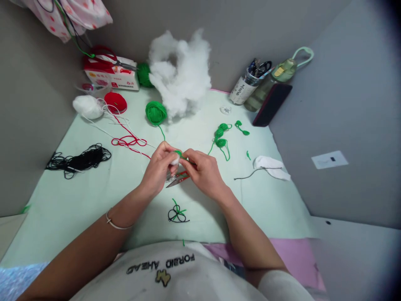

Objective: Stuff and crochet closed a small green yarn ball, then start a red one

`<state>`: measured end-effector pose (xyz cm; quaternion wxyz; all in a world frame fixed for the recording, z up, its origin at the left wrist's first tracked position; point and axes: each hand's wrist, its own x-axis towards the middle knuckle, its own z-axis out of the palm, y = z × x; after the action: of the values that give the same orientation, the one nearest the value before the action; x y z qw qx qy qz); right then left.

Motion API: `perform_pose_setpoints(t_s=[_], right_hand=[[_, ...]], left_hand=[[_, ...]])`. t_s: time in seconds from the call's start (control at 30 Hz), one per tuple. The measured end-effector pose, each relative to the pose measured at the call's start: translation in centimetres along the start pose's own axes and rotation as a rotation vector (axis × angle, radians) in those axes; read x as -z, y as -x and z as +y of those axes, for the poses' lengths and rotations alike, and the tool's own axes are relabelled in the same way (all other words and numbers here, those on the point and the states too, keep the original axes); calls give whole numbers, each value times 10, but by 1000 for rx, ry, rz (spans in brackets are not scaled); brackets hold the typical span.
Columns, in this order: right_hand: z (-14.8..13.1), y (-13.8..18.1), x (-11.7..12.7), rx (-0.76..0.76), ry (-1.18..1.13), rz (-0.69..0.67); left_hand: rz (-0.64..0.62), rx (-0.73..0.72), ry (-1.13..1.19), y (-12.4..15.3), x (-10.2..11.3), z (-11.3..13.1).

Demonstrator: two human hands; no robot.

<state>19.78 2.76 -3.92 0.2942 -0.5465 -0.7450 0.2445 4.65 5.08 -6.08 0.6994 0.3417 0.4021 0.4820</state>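
Note:
My left hand (pixel 161 165) pinches a small green and white yarn piece (pixel 175 160) between thumb and fingers. Close against it, my right hand (pixel 202 169) has its fingers closed on a short bit of green yarn (pixel 184 158) that runs from the piece; its fingertips partly hide what else they may hold. Below both hands, on the table, lie thread snips (pixel 178 179) with orange-red handles, blades pointing left. Nearer my body is a small tangle of black and green yarn ends (pixel 178 213).
White stuffing (pixel 184 71) is heaped at the back, beside a green yarn ball (pixel 156 113). Red yarn (pixel 115 103), white yarn (pixel 87 107) and black yarn (pixel 78 160) lie left. Green crocheted pieces (pixel 221 133), a pen holder (pixel 242 88), bottle (pixel 261 90) and phone (pixel 272 104) are right.

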Motion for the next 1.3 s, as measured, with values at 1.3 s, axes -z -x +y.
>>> perform_pose_setpoints(t_s=[1.3], right_hand=[[-3, -6, -10, -331, -468, 71]], left_hand=[[33, -335, -478, -2, 6, -10]])
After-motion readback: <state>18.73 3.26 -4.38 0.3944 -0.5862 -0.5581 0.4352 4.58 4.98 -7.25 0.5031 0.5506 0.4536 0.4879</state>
